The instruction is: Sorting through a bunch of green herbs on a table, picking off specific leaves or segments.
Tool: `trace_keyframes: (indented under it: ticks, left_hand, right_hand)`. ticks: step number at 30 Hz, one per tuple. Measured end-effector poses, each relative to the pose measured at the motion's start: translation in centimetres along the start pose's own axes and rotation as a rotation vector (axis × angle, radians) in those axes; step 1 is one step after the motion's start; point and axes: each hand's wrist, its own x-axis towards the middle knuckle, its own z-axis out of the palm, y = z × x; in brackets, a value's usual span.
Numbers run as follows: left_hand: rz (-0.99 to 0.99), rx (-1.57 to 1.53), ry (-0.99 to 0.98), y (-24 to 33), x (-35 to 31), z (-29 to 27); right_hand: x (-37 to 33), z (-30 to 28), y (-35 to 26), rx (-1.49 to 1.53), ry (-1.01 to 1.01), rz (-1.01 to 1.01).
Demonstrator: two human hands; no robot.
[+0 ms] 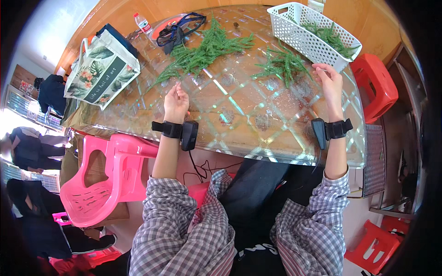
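My left hand [176, 105] hovers over the near part of the table, its fingers curled together; whatever they pinch, if anything, is too small to make out. Just beyond it spreads a large pile of feathery green sprigs [202, 53]. My right hand [330, 85] is raised at the right with fingers apart and nothing visible in them. It is nearest to a smaller bunch of green sprigs [286, 64] and the white perforated basket [317, 48]. More green sprigs [332, 39] lie inside that basket. Both wrists carry black strapped devices.
A patterned table [230, 124] has a clear cover. At its left stands a printed tote bag [103, 69]; farther back are a bottle [142, 24] and dark straps [177, 34] on a red dish. Pink chairs [99, 193] and red stools [377, 87] flank it. Other people are at left.
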Motion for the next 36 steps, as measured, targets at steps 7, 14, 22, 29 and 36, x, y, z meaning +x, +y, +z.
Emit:
trace_keyframes:
  ticks: [7, 14, 22, 29, 36]
  left_hand:
    - [-0.036, 0.093, -0.050, -0.2, -0.4, -0.2]
    - [-0.004, 0.126, -0.065, -0.2, -0.4, -0.3]
    - [0.087, 0.258, -0.126, 0.8, -0.2, -0.6]
    - [0.184, 0.490, -0.083, 1.4, -0.9, -0.7]
    - [0.155, 0.654, -0.103, 2.5, -1.2, -1.1]
  right_hand:
    - [0.0, 0.1, 0.2, 0.013, -0.020, -0.019]
    - [0.1, 0.0, 0.3, -0.023, -0.055, 0.008]
    - [-0.2, 0.2, -0.1, -0.022, -0.067, -0.010]
    - [0.0, 0.2, 0.4, -0.013, -0.075, -0.017]
    - [0.1, 0.3, 0.7, -0.028, -0.070, -0.017]
